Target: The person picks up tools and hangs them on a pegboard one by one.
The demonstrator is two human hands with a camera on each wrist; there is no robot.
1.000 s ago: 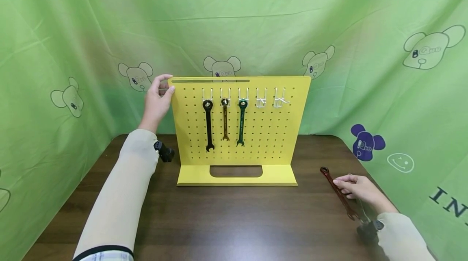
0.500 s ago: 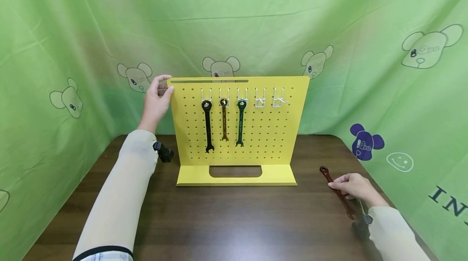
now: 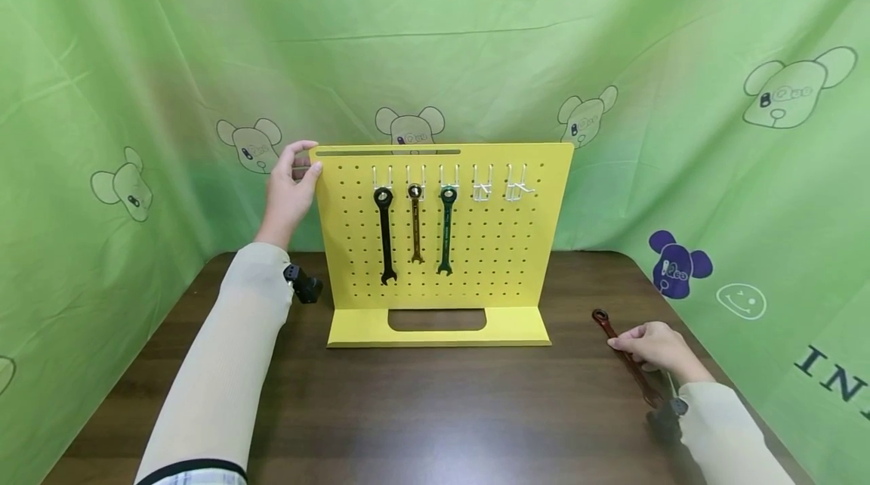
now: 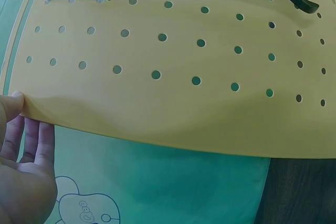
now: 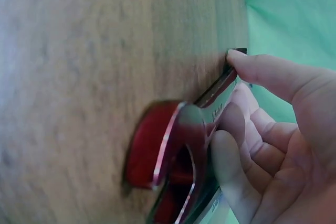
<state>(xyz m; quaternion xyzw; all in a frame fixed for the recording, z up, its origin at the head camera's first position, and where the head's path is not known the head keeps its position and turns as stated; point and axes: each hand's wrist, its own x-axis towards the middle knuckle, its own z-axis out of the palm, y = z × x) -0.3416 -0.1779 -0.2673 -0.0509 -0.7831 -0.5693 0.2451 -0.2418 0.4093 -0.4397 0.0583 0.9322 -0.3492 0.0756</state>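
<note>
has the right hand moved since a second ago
Yes, slightly: judged against the yellow pegboard in the head view, the right hand has shifted left, a little nearer to the board.

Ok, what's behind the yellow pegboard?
Green cloth shows above the pegboard and, in the left wrist view, through many of its holes. The left hand grips it at a corner, some finger ends hidden behind. Anything else directly behind it can't be seen.

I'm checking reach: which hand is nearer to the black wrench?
Left. The left hand holds the upper left corner of the pegboard, left of the black wrench; the right hand, farther off, holds the red wrench beyond the pegboard's right side.
</note>
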